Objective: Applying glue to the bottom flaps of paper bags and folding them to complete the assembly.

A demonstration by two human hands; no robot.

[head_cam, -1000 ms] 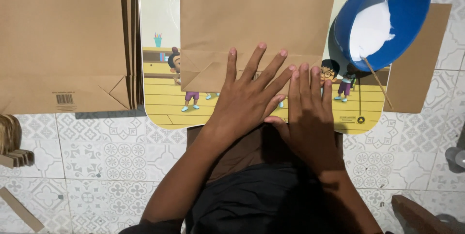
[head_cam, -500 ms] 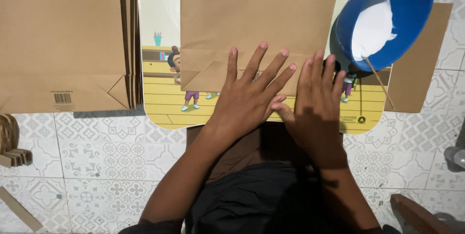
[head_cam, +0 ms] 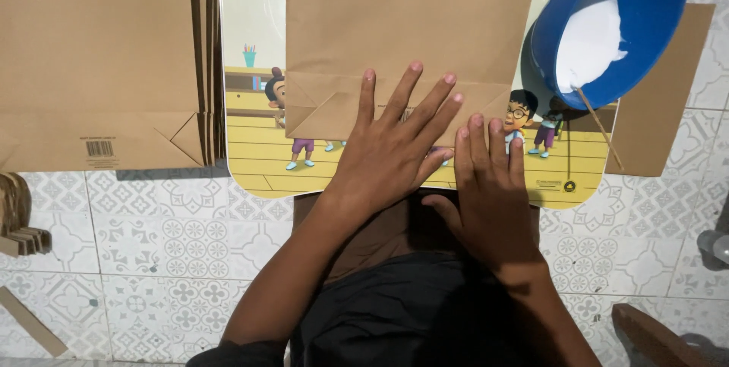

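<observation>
A brown paper bag (head_cam: pixel 410 25) lies flat on a cartoon-printed board (head_cam: pixel 254 147), its folded bottom flap toward me. My left hand (head_cam: pixel 391 147) presses flat on that flap with fingers spread. My right hand (head_cam: pixel 490 185) lies flat beside it, fingertips at the flap's lower right edge, palm over the board. Neither hand holds anything.
A blue bowl (head_cam: pixel 645 3) of white paste with a thin stick (head_cam: pixel 600 128) sits at the upper right, on a brown sheet (head_cam: pixel 657 124). A stack of finished brown bags (head_cam: pixel 99 63) lies at the left. Wooden pieces (head_cam: pixel 19 219) rest on the patterned tile floor (head_cam: pixel 152 261).
My right hand slid right and up along the flap's edge, then drew back toward me and left. My left hand stayed pressed on the flap.
</observation>
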